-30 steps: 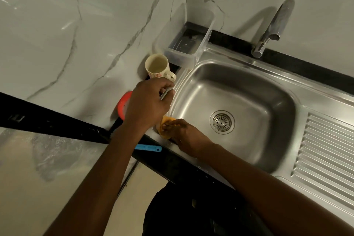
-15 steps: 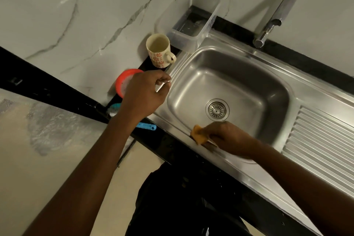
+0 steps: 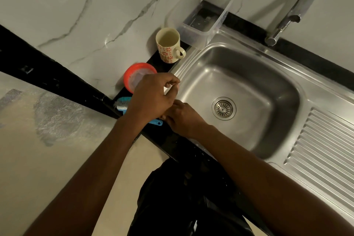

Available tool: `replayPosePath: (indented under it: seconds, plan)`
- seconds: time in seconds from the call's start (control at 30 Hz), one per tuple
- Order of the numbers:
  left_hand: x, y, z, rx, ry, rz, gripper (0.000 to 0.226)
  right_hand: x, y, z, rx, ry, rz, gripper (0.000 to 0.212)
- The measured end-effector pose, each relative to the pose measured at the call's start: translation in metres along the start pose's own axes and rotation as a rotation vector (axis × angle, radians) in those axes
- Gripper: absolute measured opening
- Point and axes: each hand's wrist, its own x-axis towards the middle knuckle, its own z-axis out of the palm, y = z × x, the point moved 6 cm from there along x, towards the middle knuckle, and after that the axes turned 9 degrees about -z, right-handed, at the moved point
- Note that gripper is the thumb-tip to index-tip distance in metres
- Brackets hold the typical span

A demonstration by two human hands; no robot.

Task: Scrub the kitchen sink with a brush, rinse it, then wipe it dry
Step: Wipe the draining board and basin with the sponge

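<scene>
The steel sink (image 3: 239, 48) fills the middle right, its drain (image 3: 223, 108) in the basin floor. My right hand (image 3: 183, 119) lies palm down on the sink's front left corner. Its fingers and the orange cloth it was wiping with are hidden under my left hand. My left hand (image 3: 153, 96) hovers just above, at the sink's left rim, fingers loosely curled with nothing seen in them. A blue scrubbing brush (image 3: 122, 103) lies on the black counter edge, partly under my left wrist.
A flowered mug (image 3: 168, 46), a red-lidded container (image 3: 134, 74) and a clear plastic tub (image 3: 201, 19) stand along the marble wall left of the sink. The tap (image 3: 291, 15) is at the back. A ribbed drainboard (image 3: 325, 149) lies to the right.
My right hand slid the orange cloth right along the front rim, then back left to the corner under my left hand. The left hand stayed near the left rim.
</scene>
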Motion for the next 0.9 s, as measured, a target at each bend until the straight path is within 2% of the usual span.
replayPosePath:
  seconds: [0.2, 0.33, 0.5, 0.77, 0.9]
  plan:
    - [-0.007, 0.005, 0.006, 0.006, -0.024, 0.022, 0.023, -0.026, 0.010, 0.014, 0.130, -0.087, 0.052, 0.055]
    - [-0.014, 0.010, 0.012, 0.003, -0.037, 0.046, 0.021, -0.075, 0.012, 0.003, 0.163, -0.098, 0.104, 0.061]
    - [-0.026, 0.026, 0.030, -0.025, -0.070, 0.083, 0.019, -0.150, 0.006, -0.018, 0.205, -0.108, 0.185, 0.056]
    - [-0.047, 0.048, 0.070, -0.018, -0.136, 0.095, 0.016, -0.245, -0.001, -0.038, 0.180, -0.091, 0.209, 0.068]
    - [-0.055, 0.058, 0.082, -0.013, -0.153, 0.115, 0.015, -0.292, 0.003, -0.050, 0.176, -0.049, 0.225, 0.067]
